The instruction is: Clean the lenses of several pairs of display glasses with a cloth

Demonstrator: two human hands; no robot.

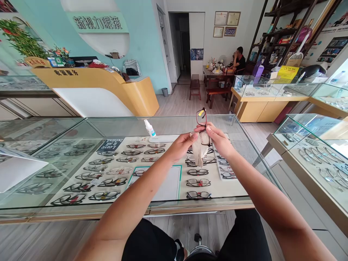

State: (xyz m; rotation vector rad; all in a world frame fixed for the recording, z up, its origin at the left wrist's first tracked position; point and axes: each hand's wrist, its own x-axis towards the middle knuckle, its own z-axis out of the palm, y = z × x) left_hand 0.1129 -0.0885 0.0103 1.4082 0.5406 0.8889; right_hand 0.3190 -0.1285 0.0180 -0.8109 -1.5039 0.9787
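Over the glass display case point(165, 127) I hold a pair of eyeglasses point(201, 117) on end, one dark red-rimmed lens pointing up with a yellow sticker on it. My right hand point(219, 139) is closed on the glasses near the bridge. A beige cloth point(200, 152) hangs from my left hand point(182, 145), whose thumb and fingers pinch it against the lower part of the glasses. The lower lens is partly covered by cloth and fingers. To the left, a white spray bottle point(149, 128) stands upright on the glass top.
Rows of eyeglass frames point(119, 170) lie inside the case beneath my arms, beside a green-edged white board point(167, 185). A white panel point(19, 168) juts in at left. More display cases point(320, 152) stand right. A seated person point(239, 61) is at the back table.
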